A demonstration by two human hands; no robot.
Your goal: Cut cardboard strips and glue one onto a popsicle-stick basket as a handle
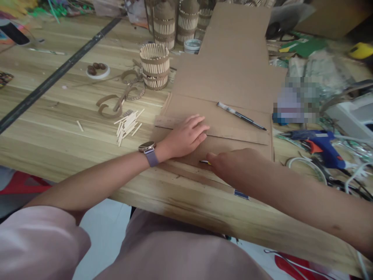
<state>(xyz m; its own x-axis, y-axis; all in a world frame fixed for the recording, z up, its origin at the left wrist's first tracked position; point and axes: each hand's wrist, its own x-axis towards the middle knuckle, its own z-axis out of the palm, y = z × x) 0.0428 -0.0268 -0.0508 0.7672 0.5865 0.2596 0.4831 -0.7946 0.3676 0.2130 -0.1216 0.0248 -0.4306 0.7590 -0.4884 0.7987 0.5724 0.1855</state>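
Observation:
My left hand lies flat, fingers stretched out, pressing a cardboard strip onto a large brown cardboard sheet. A watch with a purple strap sits on that wrist. My right hand is closed around a small tool with a yellow and black tip, its point touching the cardboard just below the strip's edge. A black and silver pen rests on the cardboard, to the right of and beyond my left hand.
A pile of short wooden sticks and curled cardboard strips lie left of the sheet. A stick-and-cardboard basket stands behind them, with taller ones farther back. A blue glue gun and cables lie at the right.

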